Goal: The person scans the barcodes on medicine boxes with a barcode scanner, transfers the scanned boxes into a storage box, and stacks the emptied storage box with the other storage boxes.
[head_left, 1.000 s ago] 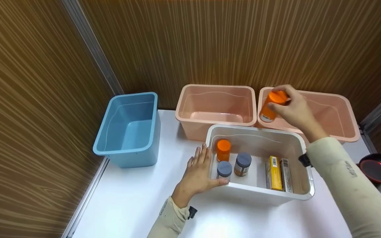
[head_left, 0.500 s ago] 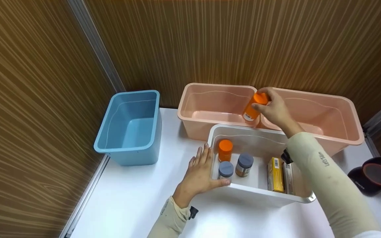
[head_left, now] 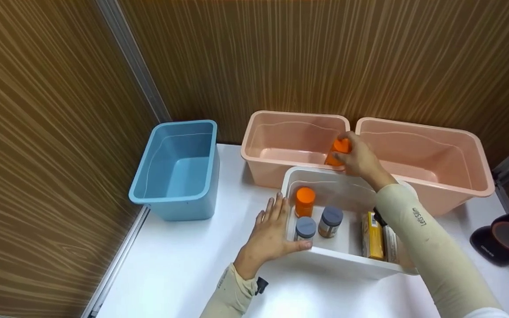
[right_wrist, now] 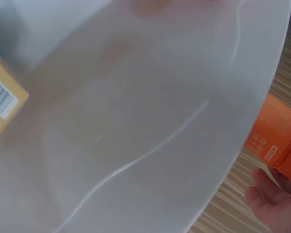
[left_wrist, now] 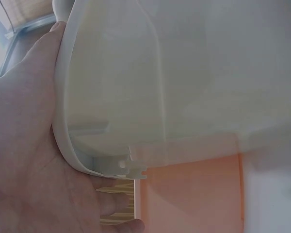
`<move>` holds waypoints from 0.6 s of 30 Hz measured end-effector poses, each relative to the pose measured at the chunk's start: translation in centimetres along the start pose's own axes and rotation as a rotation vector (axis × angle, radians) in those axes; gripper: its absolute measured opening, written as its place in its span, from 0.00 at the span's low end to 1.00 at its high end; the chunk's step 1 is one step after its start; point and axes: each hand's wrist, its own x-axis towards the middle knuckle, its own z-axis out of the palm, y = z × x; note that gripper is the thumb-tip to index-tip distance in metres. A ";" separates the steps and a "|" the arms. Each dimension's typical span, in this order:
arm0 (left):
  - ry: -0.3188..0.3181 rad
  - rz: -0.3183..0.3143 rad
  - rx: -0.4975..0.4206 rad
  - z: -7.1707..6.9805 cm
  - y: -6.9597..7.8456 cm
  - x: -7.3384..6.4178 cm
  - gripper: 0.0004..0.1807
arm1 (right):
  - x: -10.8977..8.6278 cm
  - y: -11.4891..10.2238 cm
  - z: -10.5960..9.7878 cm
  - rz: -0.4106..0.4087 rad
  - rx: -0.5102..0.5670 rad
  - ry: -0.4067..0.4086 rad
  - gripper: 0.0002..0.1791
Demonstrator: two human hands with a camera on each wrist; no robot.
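My right hand [head_left: 360,159] grips an orange bottle [head_left: 338,152] by its cap, at the right end of the left pink bin [head_left: 294,113]. The bottle is tilted, its lower part inside that bin's rim; in the right wrist view the orange bottle [right_wrist: 274,131] shows white lettering. My left hand [head_left: 267,234] lies with straight fingers against the left corner of the white bin [head_left: 347,255], thumb on the front rim. Inside this bin stand another orange bottle [head_left: 305,202], two grey-capped jars [head_left: 330,221], a yellow box [head_left: 372,238] and a pale box [head_left: 390,245], partly hidden by my right forearm.
A blue bin [head_left: 175,176] stands on the white table at the left. The right pink bin [head_left: 422,154] is beside the left one, against the wood-grain wall. At the far right is a black device [head_left: 504,238] with red lights.
My right hand has carried the orange bottle left from over the right pink bin, then lowered it into the left pink bin. My left hand has stayed on the white bin.
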 end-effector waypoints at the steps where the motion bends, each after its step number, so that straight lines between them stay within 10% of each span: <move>1: 0.000 0.000 -0.002 0.0 0.0 0.0 0.71 | 0.0 0.1 0.1 -0.005 -0.011 0.002 0.25; 18: 0.005 0.013 0.012 0.1 0.0 -0.7 0.72 | -1.0 1.2 1.6 -0.006 -0.037 -0.020 0.25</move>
